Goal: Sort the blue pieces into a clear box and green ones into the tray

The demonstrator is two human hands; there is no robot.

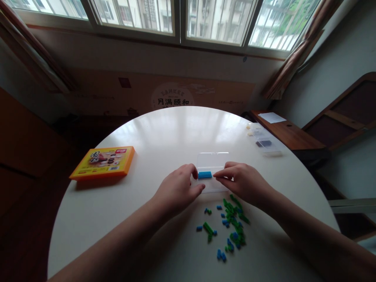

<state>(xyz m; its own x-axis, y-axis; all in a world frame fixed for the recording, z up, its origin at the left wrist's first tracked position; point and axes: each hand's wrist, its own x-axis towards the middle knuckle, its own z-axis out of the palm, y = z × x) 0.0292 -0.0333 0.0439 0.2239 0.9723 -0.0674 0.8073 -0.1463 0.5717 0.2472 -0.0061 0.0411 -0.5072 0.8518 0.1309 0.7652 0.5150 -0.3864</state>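
Observation:
A row of blue building bricks (pixel 205 175) lies in a clear plastic case (pixel 213 159) near the middle of the table. My left hand (pixel 180 187) is at the row's left end, fingers curved and thumb apart, with nothing visible between them. I cannot tell whether its fingertips touch the bricks. Just right of the row, my right hand (pixel 246 181) has its thumb and forefinger pinched together over the case. Whatever may be between those fingertips is too small to make out. Loose green bricks (pixel 232 211) and blue bricks (pixel 221 254) lie scattered nearer to me.
The round white table (pixel 152 137) carries an orange and yellow game box (pixel 102 162) on the left. A clear plastic container (pixel 264 141) with dark and pale pieces stands at the right edge. Beyond that edge, a paper sheet (pixel 272 117) lies on a wooden desk (pixel 293 135).

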